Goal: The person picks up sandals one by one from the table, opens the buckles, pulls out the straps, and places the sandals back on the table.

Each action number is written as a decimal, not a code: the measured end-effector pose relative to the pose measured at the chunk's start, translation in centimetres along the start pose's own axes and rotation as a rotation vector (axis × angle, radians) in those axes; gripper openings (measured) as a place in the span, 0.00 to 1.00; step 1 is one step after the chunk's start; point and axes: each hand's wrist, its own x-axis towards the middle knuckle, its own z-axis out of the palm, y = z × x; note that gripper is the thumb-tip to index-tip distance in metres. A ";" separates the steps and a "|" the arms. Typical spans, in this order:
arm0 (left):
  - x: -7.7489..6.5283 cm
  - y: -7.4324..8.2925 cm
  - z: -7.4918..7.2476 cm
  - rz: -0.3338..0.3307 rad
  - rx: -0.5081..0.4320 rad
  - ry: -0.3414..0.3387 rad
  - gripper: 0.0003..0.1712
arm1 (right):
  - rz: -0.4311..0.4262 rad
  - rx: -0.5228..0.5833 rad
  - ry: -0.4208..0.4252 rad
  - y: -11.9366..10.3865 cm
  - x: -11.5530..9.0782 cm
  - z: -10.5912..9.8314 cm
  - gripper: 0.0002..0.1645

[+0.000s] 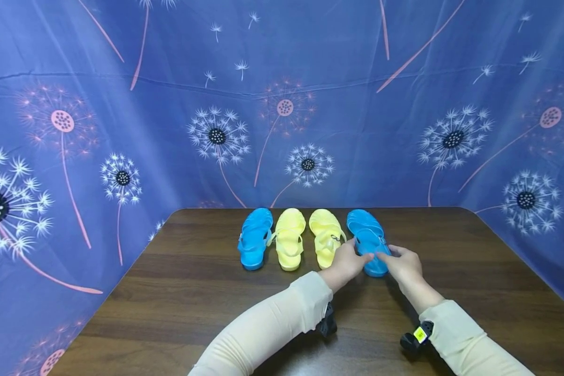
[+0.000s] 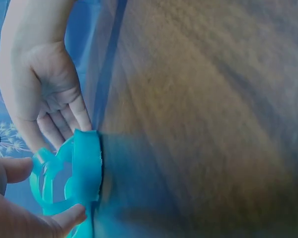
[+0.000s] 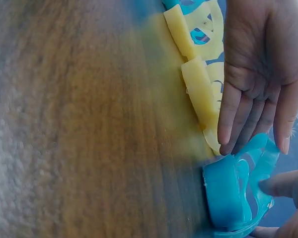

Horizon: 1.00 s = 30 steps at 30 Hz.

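Both hands are at a blue sandal (image 1: 375,267) at the right end of a row of sandals. My left hand (image 1: 349,261) holds its left side, thumb over the strap and fingers along the outer edge. From the other side, my right hand (image 1: 406,265) has its thumb at the strap and its fingers beside the sole. The wrist views show the heel and looped straps of this blue sandal (image 2: 87,166) between the two hands. Close to the left hand lies a yellow sandal (image 1: 325,232), its heel partly behind that hand.
Further left stand another yellow sandal (image 1: 289,235) and another blue sandal (image 1: 255,237), toes toward the back edge. All rest on a dark brown wooden table (image 1: 178,292). A blue dandelion-print cloth (image 1: 357,130) hangs behind it.
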 end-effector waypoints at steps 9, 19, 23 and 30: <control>-0.3 -0.2 1.1 -0.066 -0.229 0.038 0.36 | 0.019 0.107 -0.007 0.4 0.1 0.0 0.43; -0.4 -0.5 1.7 -0.044 -0.200 0.064 0.36 | 0.028 0.126 0.016 0.4 -0.5 0.6 0.41; -0.5 -0.5 1.5 -0.023 -0.144 0.063 0.36 | 0.024 0.121 0.017 0.4 -0.7 0.6 0.41; -1.0 -0.5 1.3 0.008 -0.090 0.058 0.36 | 0.020 0.159 0.010 0.3 -1.0 0.5 0.41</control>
